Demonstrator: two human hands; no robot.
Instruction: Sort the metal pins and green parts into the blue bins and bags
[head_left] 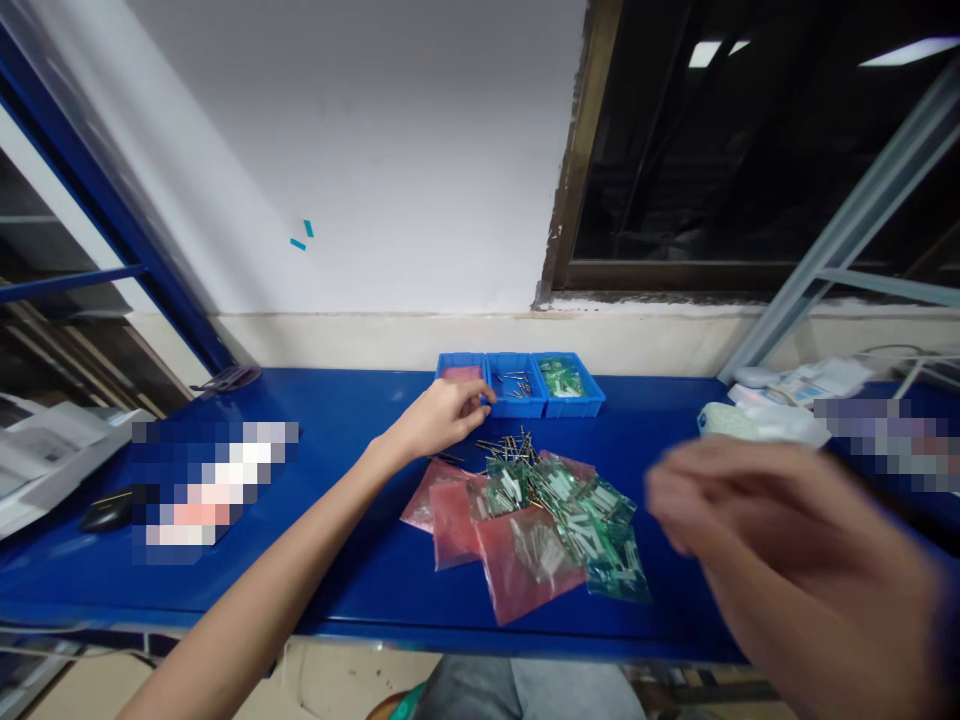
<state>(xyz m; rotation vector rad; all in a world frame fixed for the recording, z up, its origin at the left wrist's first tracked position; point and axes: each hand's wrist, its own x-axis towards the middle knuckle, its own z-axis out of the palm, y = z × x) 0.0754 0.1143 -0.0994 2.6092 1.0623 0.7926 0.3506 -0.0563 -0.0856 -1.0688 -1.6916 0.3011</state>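
My left hand (444, 413) is over the front of the left blue bin (450, 362), its fingers curled inward. Whatever they may hold is hidden. That bin has pink plastic bags in it. Just right of my fingertips, the middle bin (517, 408) contains several thin metal bits that look like drill bits (519, 384). The right bin (576, 406) has green bags in it. My right hand (795, 560) is raised close to the camera on the right, smeared by motion, so its fingers are unclear.
A heap of pink bags (517, 580), green bags (600, 520) and loose metal bits (517, 445) lies on the blue table (360, 590). White packages (795, 400) are at the right. A black mouse (106, 513) sits at the left, near a blurred-out patch. The wall (390, 200) rises behind.
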